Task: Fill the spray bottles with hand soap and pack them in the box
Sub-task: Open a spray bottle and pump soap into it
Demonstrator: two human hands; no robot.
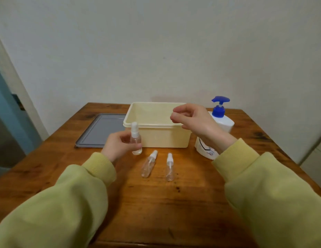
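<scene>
surface of warm brown wood [156, 203], viewed from head height, looking forward and down past two pale green sleeves. cream box [165, 136] open at the middle back of the surface, nothing visible inside. grey lid [102, 129] flat just left of the box. white soap pump bottle [221, 120] with blue pump head standing just right of the box, partly hidden behind the right wrist. left hand [118, 143] grasping a small clear spray bottle [136, 138], upright just in front of the near left corner of the box, white sprayer top on, possibly a little pale liquid at the bottom. right hand [193, 120] raised above the near right corner of the box, released, fingers loosely bent with thumb close to fingertips, nothing visible between them. second spray bottle [149, 164] and third spray bottle [169, 167] lying on their sides near each other in front of the box, between the arms, tops on, seemingly unfilled. likely an early step: opening the first bottle for filling, no bottle packed yet. next move, as a guess: right hand down onto the sprayer top to twist it off, body held steady in the left hand, then open neck brought under the soap pump; narrow neck and thick soap calling for careful alignment to avoid drips.
</scene>
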